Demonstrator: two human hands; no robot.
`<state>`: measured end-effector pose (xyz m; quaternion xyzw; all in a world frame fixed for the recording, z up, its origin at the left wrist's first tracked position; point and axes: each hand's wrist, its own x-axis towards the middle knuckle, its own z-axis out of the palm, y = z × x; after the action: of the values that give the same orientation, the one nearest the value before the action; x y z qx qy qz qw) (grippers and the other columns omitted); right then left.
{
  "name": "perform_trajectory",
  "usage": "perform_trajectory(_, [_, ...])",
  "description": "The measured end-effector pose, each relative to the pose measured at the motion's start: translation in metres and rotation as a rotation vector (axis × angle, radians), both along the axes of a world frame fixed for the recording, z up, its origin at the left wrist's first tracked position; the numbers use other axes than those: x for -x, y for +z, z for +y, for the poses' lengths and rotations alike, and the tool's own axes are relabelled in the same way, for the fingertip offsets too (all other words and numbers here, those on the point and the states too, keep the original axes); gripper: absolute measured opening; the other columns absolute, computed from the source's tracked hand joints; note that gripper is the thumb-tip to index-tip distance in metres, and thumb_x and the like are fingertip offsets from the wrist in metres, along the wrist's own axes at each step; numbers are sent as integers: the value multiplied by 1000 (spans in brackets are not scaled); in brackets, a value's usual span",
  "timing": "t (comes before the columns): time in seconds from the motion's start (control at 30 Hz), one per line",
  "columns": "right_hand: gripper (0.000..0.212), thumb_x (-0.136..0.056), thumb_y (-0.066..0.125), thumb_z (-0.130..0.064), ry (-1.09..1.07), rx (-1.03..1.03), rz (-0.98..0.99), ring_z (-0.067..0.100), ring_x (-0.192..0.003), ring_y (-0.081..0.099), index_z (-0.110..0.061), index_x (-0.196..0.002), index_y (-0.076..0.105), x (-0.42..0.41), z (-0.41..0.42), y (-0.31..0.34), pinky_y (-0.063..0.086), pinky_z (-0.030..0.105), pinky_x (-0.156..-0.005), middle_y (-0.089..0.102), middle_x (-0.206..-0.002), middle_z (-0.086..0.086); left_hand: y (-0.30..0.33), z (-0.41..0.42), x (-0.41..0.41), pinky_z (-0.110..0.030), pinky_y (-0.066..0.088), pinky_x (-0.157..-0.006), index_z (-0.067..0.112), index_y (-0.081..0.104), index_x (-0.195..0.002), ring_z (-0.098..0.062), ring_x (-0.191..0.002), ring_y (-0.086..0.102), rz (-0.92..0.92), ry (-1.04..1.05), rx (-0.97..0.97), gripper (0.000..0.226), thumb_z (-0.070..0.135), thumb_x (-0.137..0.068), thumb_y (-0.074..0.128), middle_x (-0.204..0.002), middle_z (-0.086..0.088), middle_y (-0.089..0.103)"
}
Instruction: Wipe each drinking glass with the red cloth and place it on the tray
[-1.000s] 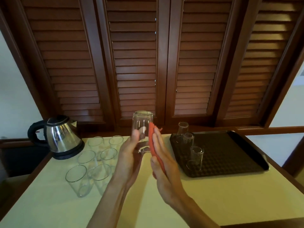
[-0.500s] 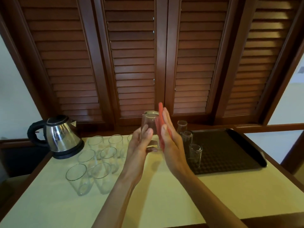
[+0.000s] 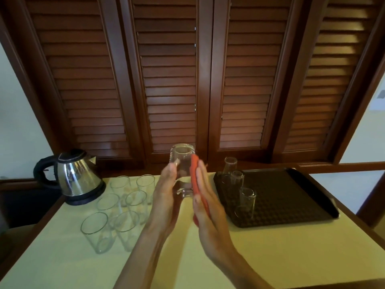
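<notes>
A clear drinking glass (image 3: 181,163) is held up over the table, mouth away from me, squeezed between my two flat palms. My left hand (image 3: 166,197) presses its left side with straight fingers. My right hand (image 3: 205,205) lies flat on the red cloth (image 3: 194,178), pressing it against the glass's right side. On the dark tray (image 3: 291,197) at the right, three glasses (image 3: 246,202) stand upside down near its left edge. Several more glasses (image 3: 95,230) stand upright on the table at the left.
A steel kettle (image 3: 77,176) with a black handle stands at the table's back left, behind the upright glasses. The cream tabletop (image 3: 270,257) has a wooden rim. Dark louvred shutters (image 3: 170,90) close off the wall behind it.
My right hand with the red cloth slid up along the glass and has now come back down towards me. The left hand and the glass have hardly moved.
</notes>
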<state>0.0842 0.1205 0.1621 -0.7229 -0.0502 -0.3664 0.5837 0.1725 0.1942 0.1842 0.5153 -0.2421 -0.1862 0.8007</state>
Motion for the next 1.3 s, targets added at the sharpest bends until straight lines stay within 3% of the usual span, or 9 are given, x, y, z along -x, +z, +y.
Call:
perform_trajectory(0.07, [61,-102,38,-56,22,-27,17,0,-152,15,-30,-156,24,0,-3,-5,19,19,-122,19,-164,-23,2,0,-2,-43,59,-89,11,58,-140,-36,-114,71,-2,18,7,64,54,-93,61,-126,-19,71])
perform_trajectory(0.23, [58,-103,35,-33,-15,-113,42,-5,-149,21,-24,-159,20,-16,-31,32,33,25,-119,17,-166,-18,-8,-5,13,-38,56,-89,21,67,-131,-22,-116,69,-26,-12,-45,46,46,-95,53,-127,-7,73])
perform_trajectory(0.37, [55,-105,37,-43,11,-34,-8,-1,-153,10,-29,-157,22,-2,0,0,17,17,-121,15,-165,-23,3,1,4,-43,54,-100,16,64,-137,-25,-123,68,-9,-6,-20,56,53,-103,42,-132,-10,71])
perform_trajectory(0.5, [62,-101,39,-49,47,-169,60,9,-151,27,-31,-158,23,-15,-24,10,30,38,-122,29,-164,-11,-3,0,14,-56,51,-107,27,67,-135,-23,-123,68,-152,43,-133,58,65,-91,61,-129,1,73])
perform_trajectory(0.77, [57,-103,37,-33,16,-93,60,-6,-150,17,-29,-157,22,-12,-11,3,20,31,-125,19,-165,-19,9,-2,-3,-42,56,-98,25,68,-133,-22,-118,70,-133,91,-127,39,43,-104,48,-124,-4,76])
perform_trajectory(0.9, [60,-101,38,-41,-70,-110,87,-6,-149,20,-32,-158,21,-23,-33,28,27,45,-124,19,-162,-29,1,-5,17,-37,57,-87,31,70,-127,-20,-113,71,-25,-27,-243,45,53,-104,39,-123,3,76])
perform_trajectory(1.1, [56,-105,40,-33,27,7,25,5,-153,17,-23,-158,23,-1,-8,-1,22,27,-124,22,-165,-20,14,1,0,-44,57,-90,25,63,-135,-28,-115,71,-44,74,-94,57,57,-89,67,-127,-6,73])
perform_trajectory(1.2, [57,-105,37,-35,32,-117,44,7,-154,18,-27,-159,21,-13,-26,17,21,42,-126,24,-165,-13,4,0,11,-50,51,-104,29,69,-129,-21,-121,67,-82,35,-136,49,61,-92,63,-126,2,74])
perform_trajectory(1.3, [55,-105,34,-26,-38,18,28,2,-154,11,-25,-157,19,-14,-20,28,17,21,-123,16,-165,-24,5,-1,14,-37,57,-93,23,69,-134,-22,-119,68,-63,-13,-117,51,52,-97,46,-128,0,74])
